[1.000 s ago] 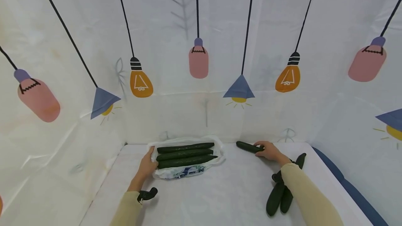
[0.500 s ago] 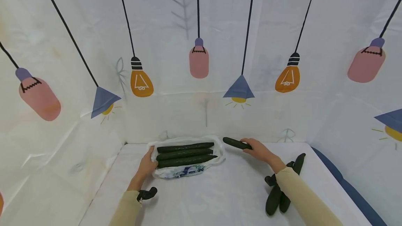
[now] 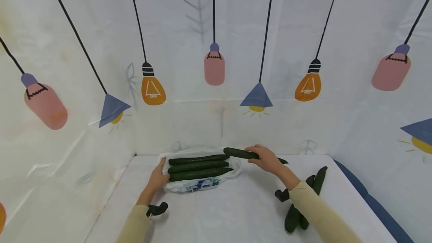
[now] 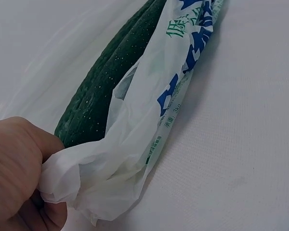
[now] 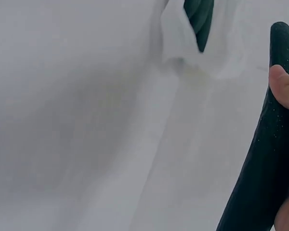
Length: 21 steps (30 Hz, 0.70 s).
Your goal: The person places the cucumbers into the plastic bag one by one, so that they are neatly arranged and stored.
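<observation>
My right hand (image 3: 266, 158) grips a long dark green cucumber (image 3: 240, 153) around its middle, thumb along one side. Its front end overlaps the right rim of a white plastic bag (image 3: 206, 186) in the head view. Inside the open bag, three cucumbers (image 3: 198, 166) lie side by side. The left hand (image 3: 158, 176) pinches the bag's left edge; the left wrist view shows the crumpled plastic (image 4: 62, 178) between thumb and fingers, with a cucumber (image 4: 98, 96) beside them. Blue and green print runs along the bag's near side.
Several more cucumbers (image 3: 292, 217) lie crossed at the right of the white table (image 3: 222, 213), partly hidden by the right sleeve (image 3: 317, 209). Behind the table hangs a white sheet (image 3: 189, 123) printed with lamps. Blue fabric (image 3: 374, 201) shows past the right edge.
My right hand has lifted the cucumber and carried it left from the table to the bag's right rim. The left hand stays on the bag's edge.
</observation>
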Each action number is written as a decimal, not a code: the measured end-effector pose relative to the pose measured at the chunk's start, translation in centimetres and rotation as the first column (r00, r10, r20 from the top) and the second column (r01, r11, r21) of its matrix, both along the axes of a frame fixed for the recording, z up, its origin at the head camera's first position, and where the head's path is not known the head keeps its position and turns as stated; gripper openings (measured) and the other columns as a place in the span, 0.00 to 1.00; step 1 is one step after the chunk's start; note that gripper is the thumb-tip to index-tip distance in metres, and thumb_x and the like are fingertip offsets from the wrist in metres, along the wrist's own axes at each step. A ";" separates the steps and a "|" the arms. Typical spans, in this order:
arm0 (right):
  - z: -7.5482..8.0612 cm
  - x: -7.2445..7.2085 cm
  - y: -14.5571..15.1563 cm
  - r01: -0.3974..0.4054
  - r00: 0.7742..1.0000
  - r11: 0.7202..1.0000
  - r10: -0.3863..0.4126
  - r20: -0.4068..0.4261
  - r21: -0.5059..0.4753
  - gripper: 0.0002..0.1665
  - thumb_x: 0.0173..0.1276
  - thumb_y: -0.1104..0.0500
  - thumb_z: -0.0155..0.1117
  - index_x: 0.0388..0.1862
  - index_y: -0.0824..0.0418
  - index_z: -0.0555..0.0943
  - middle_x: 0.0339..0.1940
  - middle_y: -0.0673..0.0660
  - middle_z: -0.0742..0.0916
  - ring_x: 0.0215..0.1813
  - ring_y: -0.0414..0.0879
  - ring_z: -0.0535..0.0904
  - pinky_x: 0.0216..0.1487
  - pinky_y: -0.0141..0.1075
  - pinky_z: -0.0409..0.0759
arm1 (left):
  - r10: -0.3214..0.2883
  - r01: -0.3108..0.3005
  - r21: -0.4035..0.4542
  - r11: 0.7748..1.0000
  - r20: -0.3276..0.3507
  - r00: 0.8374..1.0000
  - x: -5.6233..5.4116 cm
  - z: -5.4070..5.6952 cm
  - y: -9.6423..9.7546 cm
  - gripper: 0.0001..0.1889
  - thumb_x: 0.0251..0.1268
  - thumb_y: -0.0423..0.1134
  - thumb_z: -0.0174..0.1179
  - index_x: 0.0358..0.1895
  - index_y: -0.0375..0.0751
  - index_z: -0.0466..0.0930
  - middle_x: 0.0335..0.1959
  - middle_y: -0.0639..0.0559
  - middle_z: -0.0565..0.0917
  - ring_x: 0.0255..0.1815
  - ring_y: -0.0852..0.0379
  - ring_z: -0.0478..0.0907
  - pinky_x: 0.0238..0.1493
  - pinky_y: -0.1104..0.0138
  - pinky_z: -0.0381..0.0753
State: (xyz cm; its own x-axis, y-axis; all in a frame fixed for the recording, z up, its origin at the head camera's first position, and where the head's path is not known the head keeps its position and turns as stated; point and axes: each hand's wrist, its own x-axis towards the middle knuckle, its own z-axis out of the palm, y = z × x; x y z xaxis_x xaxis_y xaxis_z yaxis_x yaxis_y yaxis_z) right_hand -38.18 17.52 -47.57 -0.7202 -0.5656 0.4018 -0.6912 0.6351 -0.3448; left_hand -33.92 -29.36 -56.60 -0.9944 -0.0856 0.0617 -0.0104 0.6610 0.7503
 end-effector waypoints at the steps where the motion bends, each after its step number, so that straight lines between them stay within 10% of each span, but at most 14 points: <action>1: 0.0 0.0 -0.6 -0.011 1.000 1.000 0.011 -0.002 -0.003 0.25 0.60 0.60 0.72 0.58 0.56 0.80 0.41 0.50 0.83 0.39 0.43 0.77 0.42 0.44 0.79 | 0.004 -0.004 -0.001 1.000 0.009 1.000 0.1 0.0 -0.1 0.44 0.53 0.26 0.53 0.76 0.31 0.45 0.71 0.26 0.56 0.70 0.29 0.55 0.63 0.40 0.61; 21: 0.0 -1.0 -11.5 -0.156 0.986 0.987 0.153 0.070 0.034 0.24 0.66 0.55 0.67 0.61 0.50 0.78 0.41 0.48 0.79 0.35 0.39 0.73 0.38 0.36 0.75 | -0.014 0.014 -0.049 0.999 -0.004 1.000 0.7 0.3 0.1 0.42 0.57 0.27 0.52 0.76 0.31 0.45 0.71 0.27 0.57 0.70 0.30 0.55 0.66 0.41 0.59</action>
